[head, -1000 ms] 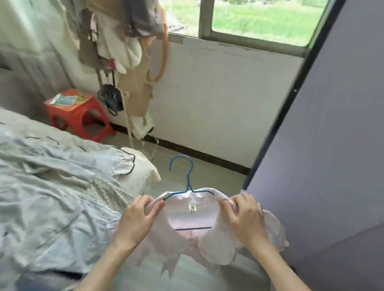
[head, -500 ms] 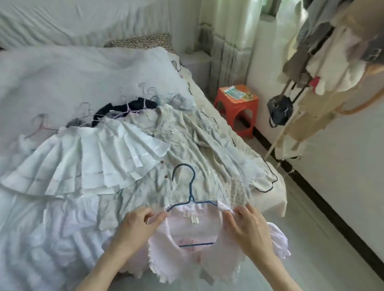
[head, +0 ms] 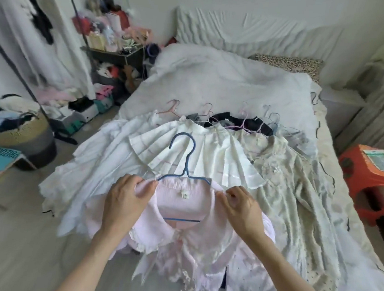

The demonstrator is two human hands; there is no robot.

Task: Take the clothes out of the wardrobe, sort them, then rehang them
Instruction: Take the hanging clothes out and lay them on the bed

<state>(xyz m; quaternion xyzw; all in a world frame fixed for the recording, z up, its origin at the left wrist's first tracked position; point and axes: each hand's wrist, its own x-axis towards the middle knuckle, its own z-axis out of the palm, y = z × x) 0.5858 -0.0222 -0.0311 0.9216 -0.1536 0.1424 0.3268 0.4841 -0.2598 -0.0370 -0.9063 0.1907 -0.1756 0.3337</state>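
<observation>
Both hands carry a pale pink blouse (head: 191,245) on a blue hanger (head: 185,168) over the near edge of the bed (head: 226,85). The left hand (head: 125,203) pinches the blouse's left shoulder with fingers curled round the cloth, and the right hand (head: 241,211) grasps the other shoulder the same way, so each grip is closed on the garment and neither is free. The hanger's crossbar runs left to right between the 2 hands, level, while its hook points away from the person, toward the head of the bed. That is the relation the next move likely turns on: the clothes already laid out, among them a white pleated skirt (head: 199,155) and a greenish dress (head: 297,201), lie directly ahead of the grips with their own hooks also pointing away, in a row. Setting the blouse down in line with them would mean moving it straight forward and lowering it, with no turn needed. The hands are about equally near the pile; open bedding sits slightly nearer the left one.
</observation>
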